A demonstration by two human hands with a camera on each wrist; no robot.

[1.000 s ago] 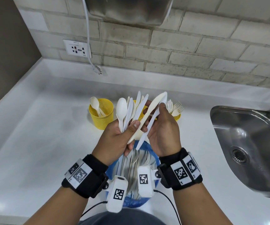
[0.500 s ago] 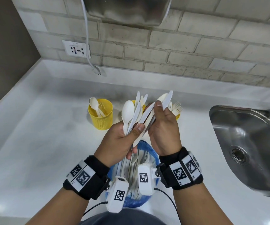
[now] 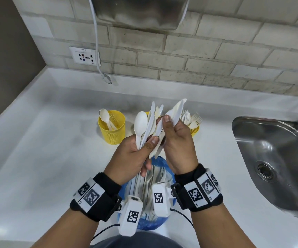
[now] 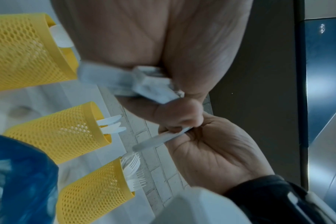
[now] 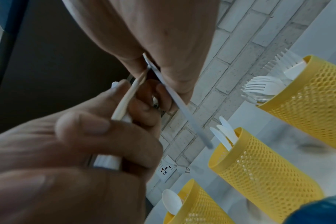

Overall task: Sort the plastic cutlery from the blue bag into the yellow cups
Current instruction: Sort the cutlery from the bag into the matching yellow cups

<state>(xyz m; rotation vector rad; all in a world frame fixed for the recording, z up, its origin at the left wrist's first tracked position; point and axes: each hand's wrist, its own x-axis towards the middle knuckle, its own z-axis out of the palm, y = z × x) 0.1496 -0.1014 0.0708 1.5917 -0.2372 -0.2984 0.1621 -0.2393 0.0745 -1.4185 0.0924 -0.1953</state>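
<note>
My left hand [image 3: 137, 154] grips a bunch of white plastic cutlery [image 3: 145, 126], a spoon and several knives fanned upward. My right hand [image 3: 176, 138] pinches plastic knives [image 3: 176, 111] beside that bunch, thumb on the blades. Both hands hover above the blue bag [image 3: 162, 163], which holds more cutlery. Three yellow mesh cups stand behind: the left cup [image 3: 111, 127] holds spoons, the middle cup [image 4: 67, 133] holds knives and is mostly hidden in the head view, the right cup [image 3: 194, 128] holds forks. In the right wrist view a knife handle [image 5: 184, 115] runs out of my right hand.
A steel sink [image 3: 277, 161] is set into the white counter [image 3: 37, 158] at the right. A wall socket [image 3: 84, 56] with a hanging white cable [image 3: 98, 56] is on the brick wall, under a steel appliance [image 3: 141, 13].
My right hand has slid its knives up and right, away from the left hand's bunch, and its thumb now sits higher on the blades. The left hand's bunch has drawn together.
</note>
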